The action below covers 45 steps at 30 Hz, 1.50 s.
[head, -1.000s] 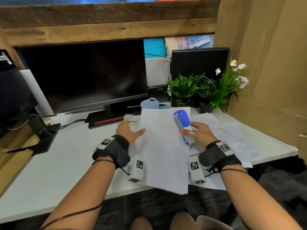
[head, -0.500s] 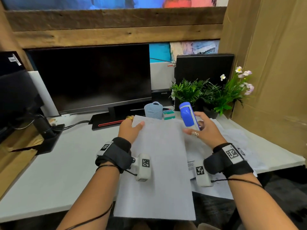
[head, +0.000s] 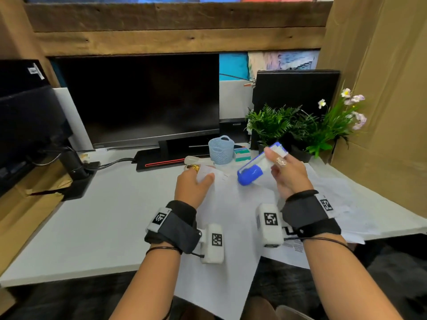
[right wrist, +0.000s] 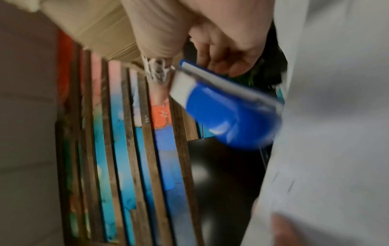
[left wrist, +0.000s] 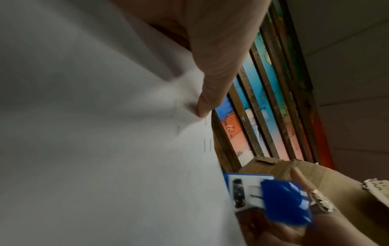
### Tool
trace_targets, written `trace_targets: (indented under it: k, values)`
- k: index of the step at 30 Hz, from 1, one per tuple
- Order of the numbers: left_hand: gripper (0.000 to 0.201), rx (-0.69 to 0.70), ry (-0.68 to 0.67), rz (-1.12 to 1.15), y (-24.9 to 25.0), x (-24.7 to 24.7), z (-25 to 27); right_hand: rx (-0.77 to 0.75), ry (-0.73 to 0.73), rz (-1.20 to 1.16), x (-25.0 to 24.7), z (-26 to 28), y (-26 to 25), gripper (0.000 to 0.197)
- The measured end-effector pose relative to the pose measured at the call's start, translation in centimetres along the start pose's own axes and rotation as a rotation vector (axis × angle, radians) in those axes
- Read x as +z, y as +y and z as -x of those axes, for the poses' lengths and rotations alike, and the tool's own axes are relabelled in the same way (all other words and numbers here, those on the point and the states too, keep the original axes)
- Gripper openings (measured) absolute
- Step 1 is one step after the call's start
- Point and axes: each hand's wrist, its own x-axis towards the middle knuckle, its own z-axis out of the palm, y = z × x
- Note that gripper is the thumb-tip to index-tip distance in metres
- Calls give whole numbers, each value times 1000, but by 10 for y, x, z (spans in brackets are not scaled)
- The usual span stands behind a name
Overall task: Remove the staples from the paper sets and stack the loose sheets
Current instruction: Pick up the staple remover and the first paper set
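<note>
Your left hand [head: 193,185] pinches the far left corner of the limp, light paper set [head: 226,227] draped over the near desk edge; your right hand [head: 288,176] grips the rigid blue stapler [head: 256,166]; hold near the staples.

Office desk [head: 92,215] with monitor [head: 147,100], plants [head: 300,128]

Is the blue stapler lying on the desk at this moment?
No, the right hand holds the stapler lifted above the papers, tilted toward the left hand.
</note>
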Motion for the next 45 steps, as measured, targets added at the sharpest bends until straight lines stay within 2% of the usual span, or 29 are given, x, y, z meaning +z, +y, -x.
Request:
trace_targets:
  k: [1, 4, 6, 8, 9, 11, 14, 15, 18, 21, 24, 29, 34, 39, 45]
  values:
    - [17, 4, -11, 10, 2, 1, 3, 62, 9, -171, 3, 2, -2, 4]
    - [31, 1, -31, 1, 4, 6, 11, 164, -19, -430, 7, 11, -7, 26]
    - [28, 14, -31, -18, 5, 9, 16, 152, 17, -472, 7, 10, -6, 42]
    - [26, 21, -20, -43, 6, 10, 22, 113, 62, -408, 6, 7, -3, 58]
    - [25, 25, -11, -37, 8, 9, 25, 92, 83, -364, 7, 8, -2, 60]
    - [30, 40, -3, -20, 11, 9, 33, 53, 127, -277, 8, 10, 2, 50]
    - [42, 69, -7, -61, 15, 12, 40, -29, 205, -126, 14, 15, 3, 21]
    - [42, 77, -11, -61, 16, 13, 41, -56, 217, -63, 16, 15, 3, 19]
    - [42, 99, 2, -59, 18, 16, 43, -136, 219, 128, 23, 16, 8, 23]
    - [43, 88, 20, -63, 21, 14, 44, -151, 207, 211, 27, 16, 12, 20]
    - [43, 92, 28, -52, 21, 13, 45, -127, 192, 176, 28, 17, 9, 18]
    - [41, 98, 53, -96, 21, 12, 44, -190, 180, 145, 29, 24, 0, 14]
    - [33, 121, 38, -81, 24, 13, 46, -263, 188, 284, 34, 22, 1, 24]
    - [34, 110, 25, -90, 26, 14, 48, -243, 182, 352, 37, 20, 4, 26]
    - [33, 195, 50, 15, 20, 16, 50, -266, 194, 285, 39, 21, 2, 23]
